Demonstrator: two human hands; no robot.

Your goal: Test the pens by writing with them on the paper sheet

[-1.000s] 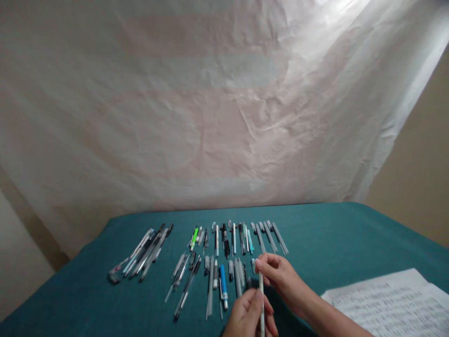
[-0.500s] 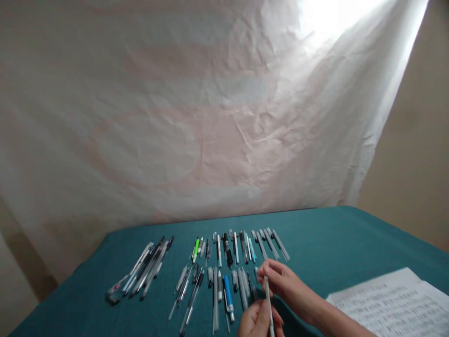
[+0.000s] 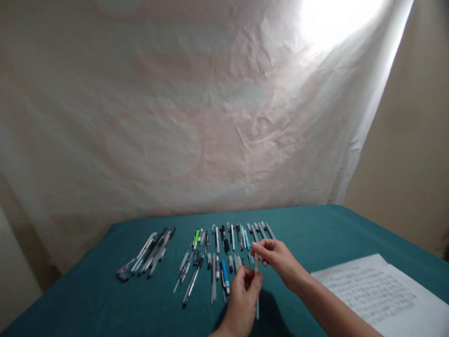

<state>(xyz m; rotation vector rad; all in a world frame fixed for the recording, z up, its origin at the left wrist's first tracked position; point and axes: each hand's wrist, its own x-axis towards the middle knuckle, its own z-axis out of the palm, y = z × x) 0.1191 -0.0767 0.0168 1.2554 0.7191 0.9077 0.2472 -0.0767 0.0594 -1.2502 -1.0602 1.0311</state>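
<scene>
My left hand [image 3: 243,292] is closed around the middle of a thin white pen [image 3: 257,299] held upright over a teal cloth-covered table [image 3: 315,238]. My right hand [image 3: 277,256] pinches the pen's top end with thumb and fingers. Just beyond both hands lie several pens in two rows [image 3: 228,245], including a green one [image 3: 196,238] and a blue one [image 3: 225,276]. A separate bundle of pens [image 3: 150,252] lies further left.
A sheet of printed white paper [image 3: 379,292] lies on the table at the right, beside my right forearm. A creased white sheet [image 3: 196,117] hangs behind the table, brightly lit at the top right. A beige wall [image 3: 414,154] stands at the right.
Both hands with the pen have risen further into view and the right hand has shifted slightly left. The view has drifted, so table and paper sit differently in the frame.
</scene>
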